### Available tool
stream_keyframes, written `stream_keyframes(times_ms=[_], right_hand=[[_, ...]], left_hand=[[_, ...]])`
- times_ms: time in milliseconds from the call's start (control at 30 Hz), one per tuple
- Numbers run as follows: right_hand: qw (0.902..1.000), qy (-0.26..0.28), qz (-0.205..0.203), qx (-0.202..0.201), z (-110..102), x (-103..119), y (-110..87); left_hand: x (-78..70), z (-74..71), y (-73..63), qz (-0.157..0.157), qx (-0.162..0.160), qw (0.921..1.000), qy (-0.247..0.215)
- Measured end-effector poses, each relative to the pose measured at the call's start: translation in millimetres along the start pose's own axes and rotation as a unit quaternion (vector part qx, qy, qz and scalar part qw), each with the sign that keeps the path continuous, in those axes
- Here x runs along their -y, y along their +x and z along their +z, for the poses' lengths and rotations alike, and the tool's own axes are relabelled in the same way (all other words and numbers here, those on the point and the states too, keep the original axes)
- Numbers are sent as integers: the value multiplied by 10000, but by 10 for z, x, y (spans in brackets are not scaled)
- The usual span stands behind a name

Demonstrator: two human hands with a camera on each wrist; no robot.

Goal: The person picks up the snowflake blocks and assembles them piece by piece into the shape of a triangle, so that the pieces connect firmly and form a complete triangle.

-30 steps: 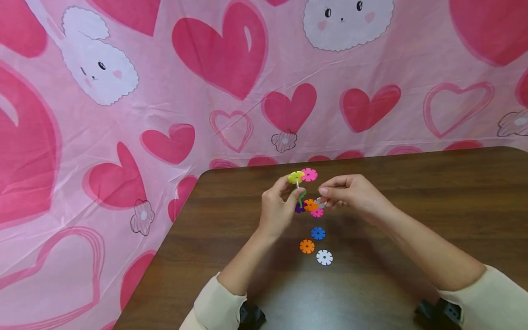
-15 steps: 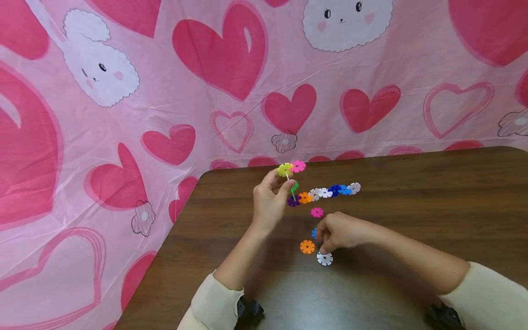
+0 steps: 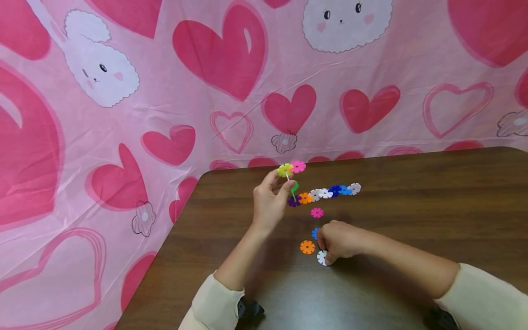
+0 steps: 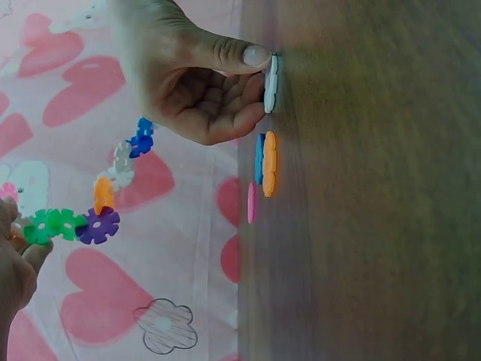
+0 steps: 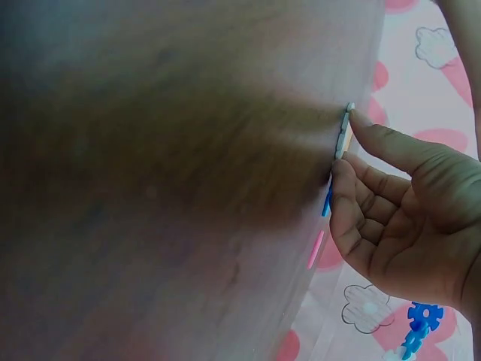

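My left hand (image 3: 268,201) grips a chain of slotted plastic discs (image 3: 305,198) by its left end, between thumb and fingers. Yellow and pink discs stick up above the fingertips; green, purple, orange, white and blue ones stretch off to the right. In the left wrist view the chain hangs well off the table, its purple disc (image 4: 98,226) at a bend. Low over the table, my right hand (image 3: 342,239) pinches a loose white slotted disc (image 3: 321,257) by its edges. The right wrist view shows thumb and fingertip at opposite edges of this white disc (image 5: 343,134).
Loose orange (image 3: 307,247), blue and pink (image 3: 317,212) discs lie flat on the brown wooden table (image 3: 412,220) around the right hand, which partly covers the blue disc (image 3: 314,233). A pink heart-patterned cloth (image 3: 231,128) hangs behind the table's far edge.
My right hand has left the far end of the chain and come down toward the front, onto the loose white disc. The left hand has shifted slightly left with the chain.
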State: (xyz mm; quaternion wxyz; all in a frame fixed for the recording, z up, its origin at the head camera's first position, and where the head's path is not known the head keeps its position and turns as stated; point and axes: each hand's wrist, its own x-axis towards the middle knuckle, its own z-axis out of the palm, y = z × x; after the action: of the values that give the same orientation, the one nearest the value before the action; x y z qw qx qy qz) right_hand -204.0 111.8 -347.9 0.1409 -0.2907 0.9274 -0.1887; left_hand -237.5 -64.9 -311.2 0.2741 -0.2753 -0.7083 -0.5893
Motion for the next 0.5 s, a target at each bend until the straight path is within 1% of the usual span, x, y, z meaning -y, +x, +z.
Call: stream_keyframes(times_ms=[100,200,300,433,500], right_hand=[[10000,6,62,17,7,-10,7],[10000,4,-22,-63,2,-26,6],[9994,15,-267,-227,-14,-49,-1],[9972,235,-575,-423,-53,-74,-13],[9952,410,-670,-576,-80,-84,-17]], left_hand=[[-7,1,-6,-77,14,10000,-2],[-48,3,-7,-128,12,9999,-9],[-178,-1,-3,-157,25,9999,-5],[-338,-9,-4,-201,83,9998,34],[-347,-10,-8,-225,103,9997,47]])
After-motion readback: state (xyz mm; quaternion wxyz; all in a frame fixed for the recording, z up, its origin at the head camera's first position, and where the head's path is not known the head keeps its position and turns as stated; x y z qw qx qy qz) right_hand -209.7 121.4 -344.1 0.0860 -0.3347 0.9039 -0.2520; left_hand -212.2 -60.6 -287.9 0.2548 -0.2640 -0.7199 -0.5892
